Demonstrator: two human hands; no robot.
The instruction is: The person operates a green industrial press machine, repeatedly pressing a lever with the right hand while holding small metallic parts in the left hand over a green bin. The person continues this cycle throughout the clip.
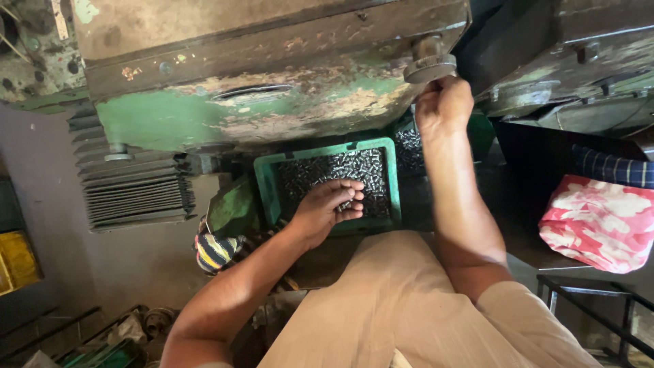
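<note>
A green plastic crate (382, 146) full of several small dark metal pieces (320, 170) sits under a worn green machine (245, 112). My left hand (329, 204) reaches into the crate from its near edge, fingers curled over the pieces, and seems to hold a few of them. My right hand (443, 103) is raised at the machine's right end, gripping a round metal knob (429, 66) from below. My legs in tan trousers (402, 307) fill the lower middle.
A ribbed grey motor housing (136, 187) hangs at the left. A striped cloth (214, 251) lies beside the crate. A red and white cloth (599, 221) rests on a dark stand at right. A second dark machine (579, 61) stands at upper right.
</note>
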